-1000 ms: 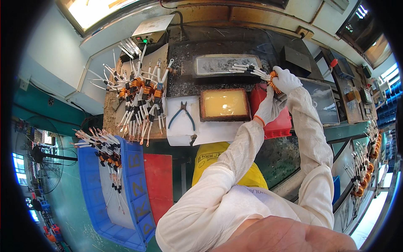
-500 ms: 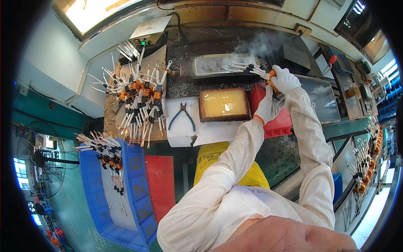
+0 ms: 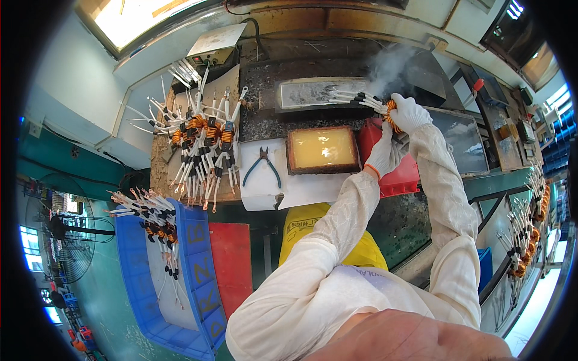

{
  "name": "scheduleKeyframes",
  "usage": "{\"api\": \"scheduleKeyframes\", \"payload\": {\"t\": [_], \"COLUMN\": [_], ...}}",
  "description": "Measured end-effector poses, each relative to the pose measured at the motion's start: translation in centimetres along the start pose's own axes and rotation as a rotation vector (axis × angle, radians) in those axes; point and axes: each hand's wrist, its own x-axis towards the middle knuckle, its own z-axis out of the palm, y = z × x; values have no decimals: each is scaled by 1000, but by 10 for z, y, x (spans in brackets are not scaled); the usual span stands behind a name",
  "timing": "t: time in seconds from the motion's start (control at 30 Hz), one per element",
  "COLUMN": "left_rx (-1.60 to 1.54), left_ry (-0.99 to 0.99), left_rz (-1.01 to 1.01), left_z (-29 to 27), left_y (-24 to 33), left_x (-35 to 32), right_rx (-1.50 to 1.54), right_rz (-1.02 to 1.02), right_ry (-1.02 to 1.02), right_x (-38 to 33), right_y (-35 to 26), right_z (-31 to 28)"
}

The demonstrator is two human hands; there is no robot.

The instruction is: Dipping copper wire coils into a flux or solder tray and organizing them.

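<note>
Both gloved hands grip one copper-wound toroidal coil over the right part of the bench. My right hand closes round its far right side, and my left hand holds it from the near side. White-sleeved leads with black bands stretch left from the coil. Their tips lie over the right end of a rectangular solder pot with a silvery surface; whether they touch it I cannot tell. Smoke rises just right of the pot. Nearer to me stands a square tray of yellowish liquid.
Blue-handled pliers lie on white paper left of the tray. Finished-looking coils are heaped on a board at the left. A blue crate holding more coils stands below. A red bin sits under my forearms.
The smoke has drifted right and thickened. The lead tips have shifted very slightly right; both hands keep their hold on the coil. The green light on the control box no longer shows.
</note>
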Motion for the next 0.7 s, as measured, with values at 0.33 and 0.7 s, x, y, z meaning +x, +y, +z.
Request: {"api": "scheduleKeyframes", "payload": {"t": [0.33,0.7], "left_rx": [7,18], "left_ry": [-9,-10], "left_rz": [29,42], "left_z": [4,5], "left_y": [-2,-2], "left_x": [-2,-3], "right_rx": [-5,5], "right_rz": [18,-9], "right_ry": [-4,-11], "right_x": [-3,3], "right_y": [-2,5], "right_z": [-2,4]}}
